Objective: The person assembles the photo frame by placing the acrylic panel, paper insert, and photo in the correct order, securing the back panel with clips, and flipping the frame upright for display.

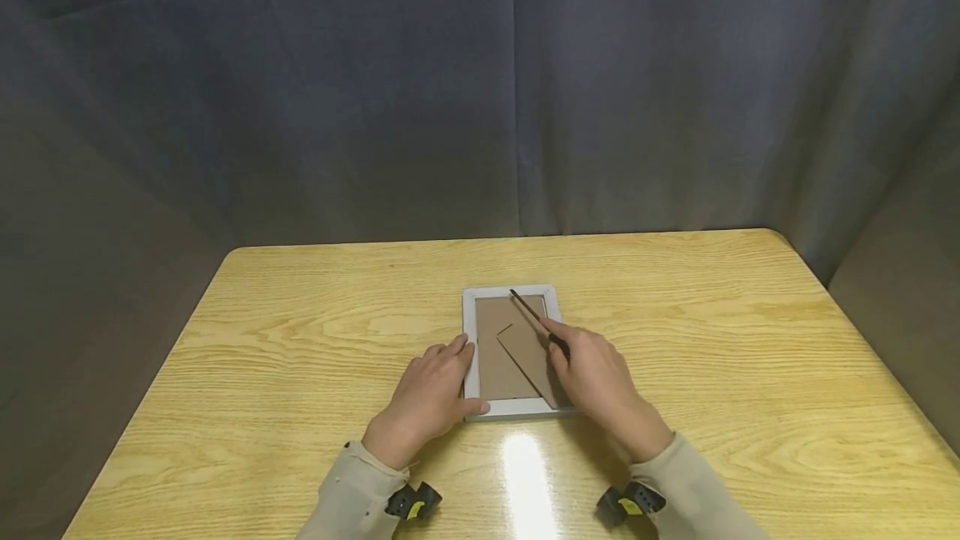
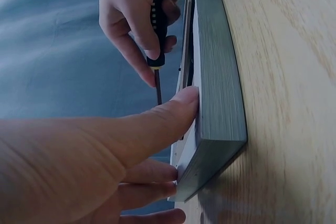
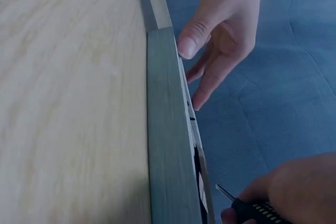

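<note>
The head view is evenly but dimly lit from above, with a bright white streak of glare on the varnished desk (image 1: 525, 473) near its front edge. Soft, short shadows lie under the hands. The grey curtain (image 1: 480, 90) darkens toward the picture's corners, and the desk's edges bow slightly from wide-angle distortion. Both wrist views are cooler and bluish; the left hand (image 2: 79, 166) close to its lens is blurred, and the wood grain is washed out and soft.
</note>
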A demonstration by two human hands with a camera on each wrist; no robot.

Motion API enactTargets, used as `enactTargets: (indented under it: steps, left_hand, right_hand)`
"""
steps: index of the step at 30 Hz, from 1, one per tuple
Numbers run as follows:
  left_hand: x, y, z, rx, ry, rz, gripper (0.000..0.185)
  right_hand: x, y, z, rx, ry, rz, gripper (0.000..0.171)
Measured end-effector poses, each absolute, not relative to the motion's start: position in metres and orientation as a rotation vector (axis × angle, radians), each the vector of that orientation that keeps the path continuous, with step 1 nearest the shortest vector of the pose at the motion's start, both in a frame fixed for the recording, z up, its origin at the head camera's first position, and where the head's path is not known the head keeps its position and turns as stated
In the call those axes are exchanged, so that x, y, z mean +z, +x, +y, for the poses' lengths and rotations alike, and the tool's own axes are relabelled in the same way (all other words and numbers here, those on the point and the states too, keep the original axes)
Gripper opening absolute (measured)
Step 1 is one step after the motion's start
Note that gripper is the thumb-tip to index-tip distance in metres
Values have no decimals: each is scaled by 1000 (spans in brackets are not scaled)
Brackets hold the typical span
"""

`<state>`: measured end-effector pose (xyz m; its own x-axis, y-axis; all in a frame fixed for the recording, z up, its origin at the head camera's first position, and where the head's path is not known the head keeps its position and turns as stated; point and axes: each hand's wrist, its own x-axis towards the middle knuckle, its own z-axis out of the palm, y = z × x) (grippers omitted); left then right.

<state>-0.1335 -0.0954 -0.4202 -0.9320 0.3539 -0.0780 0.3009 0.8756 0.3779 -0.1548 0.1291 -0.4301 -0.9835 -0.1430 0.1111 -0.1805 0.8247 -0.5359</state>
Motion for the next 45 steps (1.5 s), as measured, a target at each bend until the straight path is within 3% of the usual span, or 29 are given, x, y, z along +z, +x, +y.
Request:
enactTargets:
  steps: [45]
  left_hand:
    - [-419, -133, -96, 552, 537, 2872, 83]
  right_hand:
    - [-415, -153, 141, 782, 254, -3046, 39]
